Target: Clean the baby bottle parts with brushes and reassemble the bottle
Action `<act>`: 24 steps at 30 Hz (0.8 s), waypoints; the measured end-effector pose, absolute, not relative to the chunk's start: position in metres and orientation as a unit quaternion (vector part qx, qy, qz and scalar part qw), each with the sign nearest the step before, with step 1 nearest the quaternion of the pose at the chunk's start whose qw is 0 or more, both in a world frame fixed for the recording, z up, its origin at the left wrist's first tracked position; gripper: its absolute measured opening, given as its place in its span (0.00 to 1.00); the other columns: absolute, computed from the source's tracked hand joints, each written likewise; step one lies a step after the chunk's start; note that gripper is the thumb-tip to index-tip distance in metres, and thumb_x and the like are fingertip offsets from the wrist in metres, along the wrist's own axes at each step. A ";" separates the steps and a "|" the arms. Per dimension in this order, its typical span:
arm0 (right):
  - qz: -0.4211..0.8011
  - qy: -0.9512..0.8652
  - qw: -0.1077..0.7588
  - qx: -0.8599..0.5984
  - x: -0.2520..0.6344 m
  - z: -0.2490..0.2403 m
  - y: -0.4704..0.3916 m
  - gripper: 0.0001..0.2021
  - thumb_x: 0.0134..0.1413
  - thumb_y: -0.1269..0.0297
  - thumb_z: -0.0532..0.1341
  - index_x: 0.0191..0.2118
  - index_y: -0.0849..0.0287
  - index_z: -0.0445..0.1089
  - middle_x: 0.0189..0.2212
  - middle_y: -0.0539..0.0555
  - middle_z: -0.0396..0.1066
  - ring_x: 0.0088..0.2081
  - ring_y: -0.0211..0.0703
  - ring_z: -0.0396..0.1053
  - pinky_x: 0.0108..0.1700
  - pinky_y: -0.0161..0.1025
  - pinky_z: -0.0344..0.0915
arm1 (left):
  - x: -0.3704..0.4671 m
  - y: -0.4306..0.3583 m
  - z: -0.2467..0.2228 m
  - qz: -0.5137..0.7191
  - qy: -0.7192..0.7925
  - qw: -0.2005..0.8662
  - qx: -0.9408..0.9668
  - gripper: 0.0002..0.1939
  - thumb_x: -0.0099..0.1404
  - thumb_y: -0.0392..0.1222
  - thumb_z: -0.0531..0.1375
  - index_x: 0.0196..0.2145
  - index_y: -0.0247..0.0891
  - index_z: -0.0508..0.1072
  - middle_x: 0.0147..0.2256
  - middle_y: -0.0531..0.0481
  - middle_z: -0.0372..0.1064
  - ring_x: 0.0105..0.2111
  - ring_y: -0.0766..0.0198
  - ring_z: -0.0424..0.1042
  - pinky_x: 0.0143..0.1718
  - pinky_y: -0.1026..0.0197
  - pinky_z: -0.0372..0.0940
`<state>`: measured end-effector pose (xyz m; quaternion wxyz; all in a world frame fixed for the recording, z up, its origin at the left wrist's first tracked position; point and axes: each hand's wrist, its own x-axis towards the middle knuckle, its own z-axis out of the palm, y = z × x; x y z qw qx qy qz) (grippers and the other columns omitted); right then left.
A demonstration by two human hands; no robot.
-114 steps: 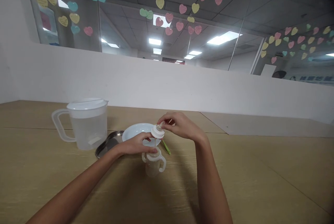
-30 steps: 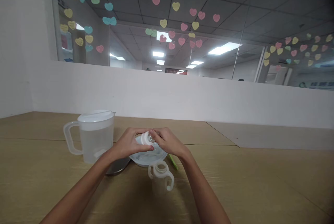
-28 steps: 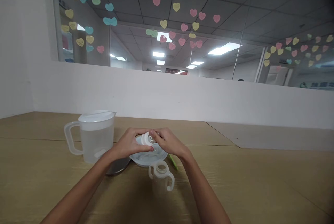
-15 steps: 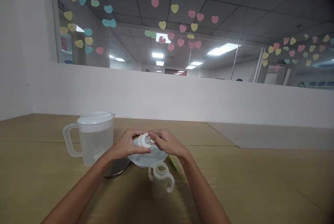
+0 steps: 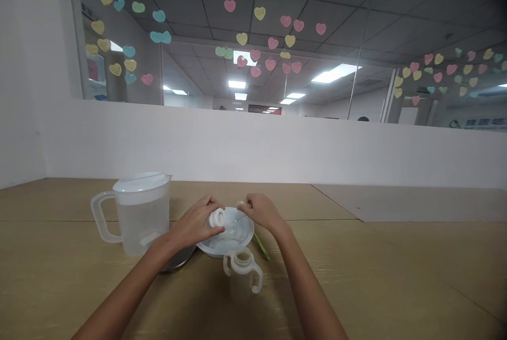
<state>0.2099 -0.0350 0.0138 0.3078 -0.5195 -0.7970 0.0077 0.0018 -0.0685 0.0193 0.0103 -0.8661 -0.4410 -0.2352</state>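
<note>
Just below mid-frame, our left hand [image 5: 200, 222] grasps the white screw collar [image 5: 217, 218]; our right hand [image 5: 261, 210] pinches the partly hidden clear teat [image 5: 243, 205], both above the bowl [image 5: 209, 248]. We'd do best keeping the collar steady, the teat lightly held. Far right, blurred sign lettering [image 5: 485, 123] defeats us.

Tabletop [image 5: 388, 266]: passable well right of the two-handled bottle [image 5: 240, 280].
White bowl [image 5: 219, 248]: bars the way just behind the bottle, left hand [image 5: 200, 221] and right hand [image 5: 260, 211] above it.
Lidded pitcher [image 5: 144, 219]: tall, behind-left of the bottle.
Metal tray [image 5: 181, 260]: low, nearer behind-left.
Green utensil [image 5: 261, 247]: low, behind-right.
</note>
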 end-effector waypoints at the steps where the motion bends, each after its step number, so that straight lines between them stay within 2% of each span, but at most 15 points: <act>1: -0.029 -0.803 0.241 -0.545 0.206 0.006 -0.029 0.12 0.52 0.58 0.57 0.33 0.63 0.69 0.34 0.58 0.72 0.36 0.42 0.67 0.35 0.35 0.59 | 0.000 -0.062 0.012 -0.215 -0.451 0.027 -0.866 0.20 0.57 0.50 0.58 0.45 0.39 0.70 0.44 0.43 0.65 0.46 0.54 0.65 0.49 0.54 0.59; 4: -0.037 -0.812 0.181 -0.554 0.198 -0.014 -0.016 0.11 0.48 0.64 0.61 0.39 0.63 0.71 0.40 0.60 0.72 0.41 0.45 0.69 0.39 0.35 0.59 | -0.006 -0.045 -0.008 -0.168 -0.477 0.051 -0.861 0.23 0.57 0.48 0.57 0.49 0.36 0.68 0.46 0.39 0.67 0.49 0.49 0.63 0.51 0.52 0.56; 9: -0.050 -0.813 0.126 -0.567 0.196 -0.026 -0.010 0.13 0.46 0.71 0.61 0.41 0.64 0.72 0.41 0.62 0.73 0.43 0.48 0.69 0.41 0.38 0.60 | -0.009 -0.033 -0.029 -0.102 -0.510 0.045 -0.853 0.19 0.60 0.46 0.54 0.46 0.34 0.70 0.45 0.37 0.69 0.47 0.49 0.66 0.50 0.51 0.56; 13: -0.056 -0.814 0.097 -0.570 0.193 -0.030 -0.007 0.13 0.46 0.70 0.61 0.40 0.63 0.73 0.42 0.62 0.72 0.45 0.50 0.68 0.44 0.40 0.60 | -0.005 -0.034 -0.031 -0.065 -0.511 0.054 -0.856 0.18 0.62 0.47 0.53 0.43 0.34 0.73 0.44 0.37 0.68 0.47 0.50 0.66 0.49 0.54 0.57; 19: -0.057 -0.805 0.079 -0.585 0.190 -0.041 -0.004 0.12 0.45 0.69 0.62 0.39 0.61 0.74 0.44 0.63 0.70 0.49 0.52 0.64 0.47 0.43 0.58 | -0.004 -0.031 -0.037 -0.059 -0.522 0.065 -0.848 0.19 0.62 0.46 0.52 0.47 0.36 0.71 0.45 0.38 0.69 0.47 0.51 0.65 0.49 0.53 0.56; 24: -0.041 -0.804 0.087 -0.587 0.194 -0.039 -0.004 0.14 0.47 0.65 0.62 0.42 0.62 0.73 0.45 0.64 0.69 0.50 0.53 0.63 0.47 0.44 0.58 | -0.008 -0.024 -0.046 -0.070 -0.526 0.056 -0.846 0.18 0.62 0.45 0.52 0.46 0.36 0.71 0.44 0.39 0.71 0.48 0.50 0.65 0.50 0.51 0.55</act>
